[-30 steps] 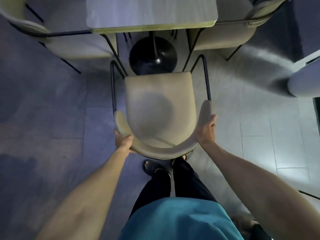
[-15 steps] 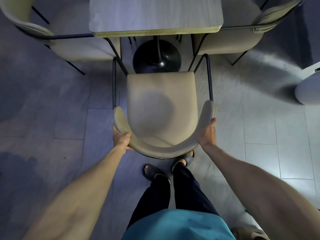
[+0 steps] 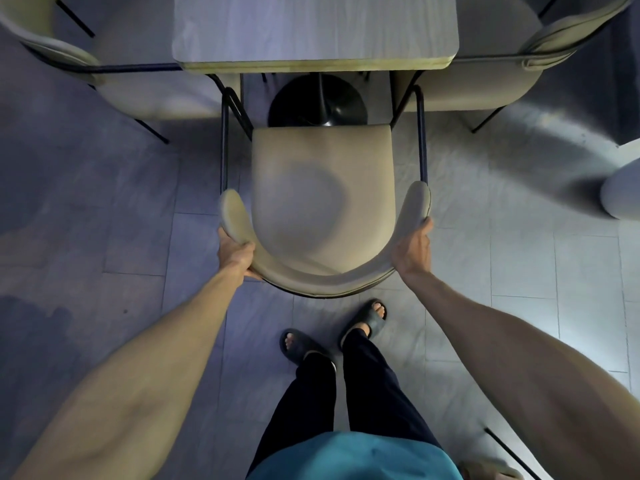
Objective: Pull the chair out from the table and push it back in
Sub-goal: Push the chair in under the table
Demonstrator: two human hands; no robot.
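On the tiled floor (image 3: 519,271), the table (image 3: 311,29) stands ahead with the beige chair (image 3: 322,202) just short of its near edge, seat uncovered, while the left hand (image 3: 235,254) grips the curved backrest's left end and the right hand (image 3: 414,251) clasps its right end.

Dim, bluish; brighter rt; shadow on chair (image 3: 322,209); fisheye edges.

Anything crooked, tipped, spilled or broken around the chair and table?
Nothing stands out. The chair sits square to the table, upright, with the left hand and right hand gripping its curved back. The dark round patch on its seat looks like shadow, not a spill.
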